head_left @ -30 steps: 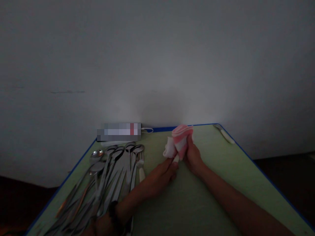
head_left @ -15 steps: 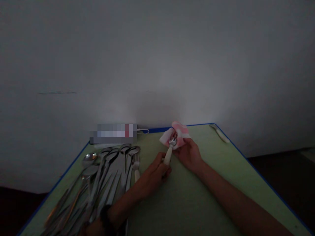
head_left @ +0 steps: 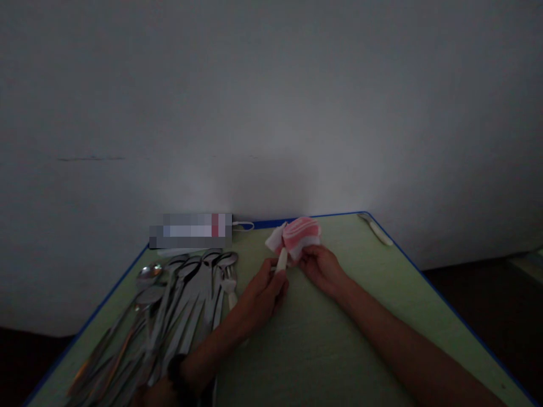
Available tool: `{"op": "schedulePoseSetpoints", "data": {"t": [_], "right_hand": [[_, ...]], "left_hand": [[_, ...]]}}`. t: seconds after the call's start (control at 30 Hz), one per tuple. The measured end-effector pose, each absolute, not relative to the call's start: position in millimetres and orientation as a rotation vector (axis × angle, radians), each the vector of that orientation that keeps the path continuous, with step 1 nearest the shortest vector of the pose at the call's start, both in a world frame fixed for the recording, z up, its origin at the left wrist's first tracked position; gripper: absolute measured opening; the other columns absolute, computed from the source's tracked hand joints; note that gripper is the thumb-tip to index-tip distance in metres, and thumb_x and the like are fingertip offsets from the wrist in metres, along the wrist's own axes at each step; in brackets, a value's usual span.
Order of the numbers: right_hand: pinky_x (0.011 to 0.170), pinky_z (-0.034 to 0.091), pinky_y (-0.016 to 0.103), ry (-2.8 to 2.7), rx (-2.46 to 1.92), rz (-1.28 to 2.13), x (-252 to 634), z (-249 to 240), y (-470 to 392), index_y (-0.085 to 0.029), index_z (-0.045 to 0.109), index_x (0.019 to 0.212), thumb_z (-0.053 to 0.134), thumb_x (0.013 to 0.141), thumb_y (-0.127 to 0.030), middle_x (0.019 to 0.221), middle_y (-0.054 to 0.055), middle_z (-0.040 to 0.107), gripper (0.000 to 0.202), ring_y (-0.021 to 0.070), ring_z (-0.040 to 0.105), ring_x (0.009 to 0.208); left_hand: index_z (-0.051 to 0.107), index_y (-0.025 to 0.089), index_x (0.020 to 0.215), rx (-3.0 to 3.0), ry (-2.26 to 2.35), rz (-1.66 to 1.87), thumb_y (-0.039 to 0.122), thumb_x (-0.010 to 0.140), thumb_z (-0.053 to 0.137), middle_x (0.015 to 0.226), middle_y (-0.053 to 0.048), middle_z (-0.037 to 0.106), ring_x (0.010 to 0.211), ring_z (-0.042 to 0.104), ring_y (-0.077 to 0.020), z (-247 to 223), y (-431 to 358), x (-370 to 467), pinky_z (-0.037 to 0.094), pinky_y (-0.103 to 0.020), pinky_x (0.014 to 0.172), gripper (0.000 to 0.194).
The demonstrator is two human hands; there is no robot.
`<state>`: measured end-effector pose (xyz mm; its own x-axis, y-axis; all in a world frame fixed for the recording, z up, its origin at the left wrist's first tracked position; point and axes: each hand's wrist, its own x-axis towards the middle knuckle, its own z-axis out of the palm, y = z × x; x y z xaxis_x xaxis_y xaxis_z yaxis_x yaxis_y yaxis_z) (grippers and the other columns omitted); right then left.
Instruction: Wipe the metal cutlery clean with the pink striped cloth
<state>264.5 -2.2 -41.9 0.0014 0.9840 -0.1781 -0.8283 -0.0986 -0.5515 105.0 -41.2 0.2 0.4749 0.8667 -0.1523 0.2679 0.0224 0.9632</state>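
Note:
My left hand (head_left: pixel 268 285) is closed around the pale handle of a fork (head_left: pixel 281 260), which points up and away. A pink and white striped cloth (head_left: pixel 302 234) covers the fork's head, so the tines are hidden. At the cloth's lower right edge, my right hand (head_left: pixel 323 268) pinches it between thumb and fingers. Under and left of my left forearm lies a spread of metal spoons (head_left: pixel 189 268) and other cutlery. Another fork (head_left: pixel 229 285) with a pale handle lies at the right side of that spread.
The green table (head_left: pixel 339 339) has a blue edge and stands against a grey wall (head_left: pixel 271 102). A blurred-out box-like object (head_left: pixel 190 230) with a white cord (head_left: pixel 245 226) sits at the back left. One pale-handled utensil (head_left: pixel 377 229) lies at the far right corner.
The cloth has folded over the fork's metal head, which showed before. Both hands have shifted slightly left in the picture, and the whole view has moved a little too.

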Motion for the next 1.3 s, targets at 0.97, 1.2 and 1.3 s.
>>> {"op": "schedulePoseSetpoints", "data": {"t": [0.97, 1.2, 1.3], "right_hand": [[0.066, 0.049, 0.023, -0.282, -0.512, 1.630, 259.1, -19.3, -13.9, -0.017, 0.062, 0.082, 0.035, 0.090, -0.035, 0.069, 0.000, 0.067, 0.034, 0.0116, 0.061, 0.065], [0.082, 0.046, 0.030, -0.347, -0.452, 1.676, 258.0, -16.4, -14.7, -0.016, 0.061, 0.088, 0.033, 0.090, -0.036, 0.076, 0.002, 0.068, 0.034, 0.0154, 0.062, 0.078], [0.084, 0.045, 0.030, -0.294, -0.445, 1.673, 260.7, -15.4, -14.1, -0.016, 0.061, 0.091, 0.033, 0.089, -0.038, 0.083, 0.004, 0.069, 0.036, 0.0150, 0.063, 0.081]], "left_hand": [[0.056, 0.016, 0.079, 2.042, 0.914, 0.524, 0.036, 0.086, 0.038, 0.071, 0.001, 0.054, 0.065, 0.049, -0.0140, 4.0, -40.5, 102.0, 0.036, -0.023, 0.058, 0.028], [0.057, 0.017, 0.098, 1.987, 0.985, 0.522, 0.027, 0.078, 0.045, 0.082, -0.002, 0.062, 0.073, 0.055, -0.0172, 1.0, -39.0, 98.7, 0.042, -0.026, 0.065, 0.026], [0.055, 0.016, 0.103, 1.846, 0.937, 0.638, 0.027, 0.079, 0.046, 0.089, -0.004, 0.063, 0.081, 0.057, -0.0185, 2.8, -38.7, 99.2, 0.044, -0.027, 0.071, 0.027]]}}
